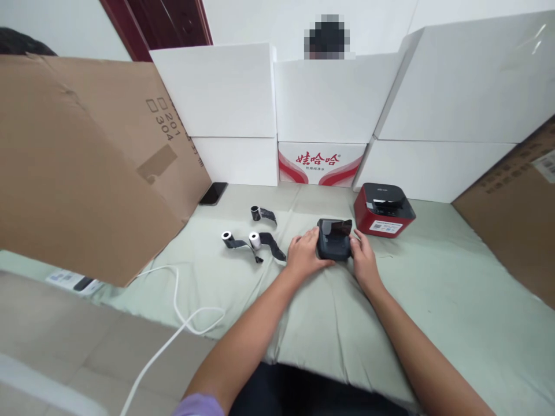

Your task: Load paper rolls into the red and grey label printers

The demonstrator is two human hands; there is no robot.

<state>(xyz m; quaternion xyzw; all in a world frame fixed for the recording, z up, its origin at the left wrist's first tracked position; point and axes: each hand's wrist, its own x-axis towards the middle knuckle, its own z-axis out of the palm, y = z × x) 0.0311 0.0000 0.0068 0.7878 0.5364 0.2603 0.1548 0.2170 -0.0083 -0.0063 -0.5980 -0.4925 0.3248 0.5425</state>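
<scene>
A small black label printer point(333, 246) rests on the green cloth with its dark lid point(342, 227) raised. My left hand point(304, 254) grips its left side, thumb along the front edge. Against its right side is my right hand point(363, 260), fingers closed on the edge near the lid. What lies inside the printer is too dark to make out. To the left lie three small paper rolls with dark strips unrolled: a black roll point(255, 214), a white roll point(255, 240) and another white roll point(227, 239).
A red and black printer point(384, 210) stands right of my hands. White boxes point(325, 98) wall off the back, and cardboard point(95, 162) stands at the left. A phone point(214, 193) lies near it. A white cable point(177, 294) trails over the front edge. Another person's head shows behind the boxes.
</scene>
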